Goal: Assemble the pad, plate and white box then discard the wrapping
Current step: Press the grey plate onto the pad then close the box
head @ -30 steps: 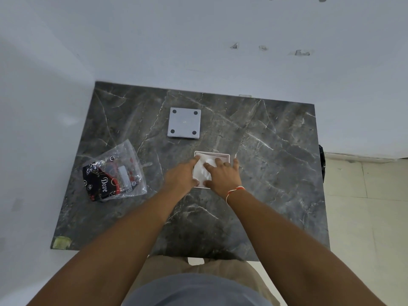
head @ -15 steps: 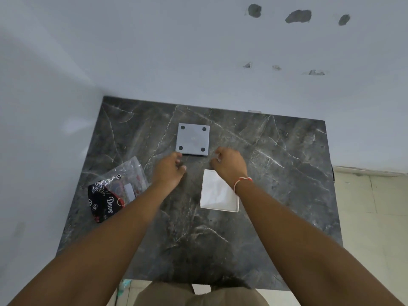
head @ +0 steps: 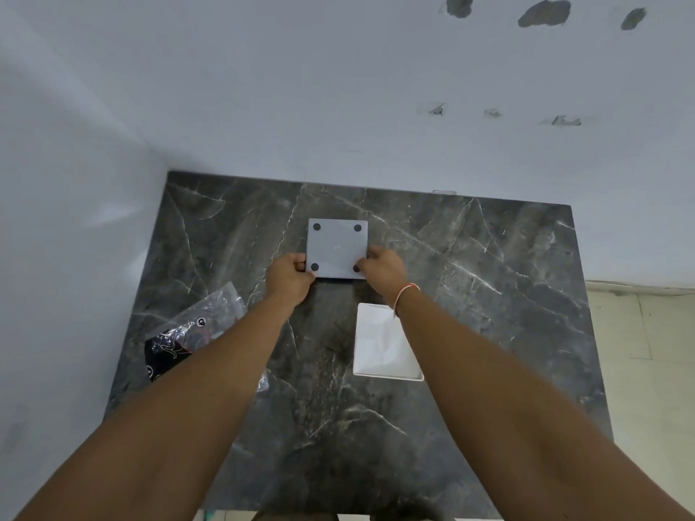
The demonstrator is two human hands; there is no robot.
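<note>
Dark grey marble with pale veins forms the rectangular table top, pushed into the corner of two white walls. Toward twelve o'clock on the table lies the flat grey square plate with four black round feet at its corners, feet side up. The person's left hand is closed on the plate's near left corner at about seven o'clock of the plate, fingers curled and pinching the edge beside one black foot. The right hand grips the near right corner at about five o'clock, its fingertips partly covering the foot there; a thin red and white thread bracelet circles that wrist. A dark shadow shows under the plate's near edge, though whether that edge is raised off the marble cannot be told. At about four o'clock from the table's middle, just under the right forearm, rests the shallow white square box, open side up, apart from the plate. At nine o'clock, partly hidden by the left forearm, lies the crumpled clear plastic wrapping with a black printed packet inside. Pale floor tiles show at three o'clock beyond the table.
</note>
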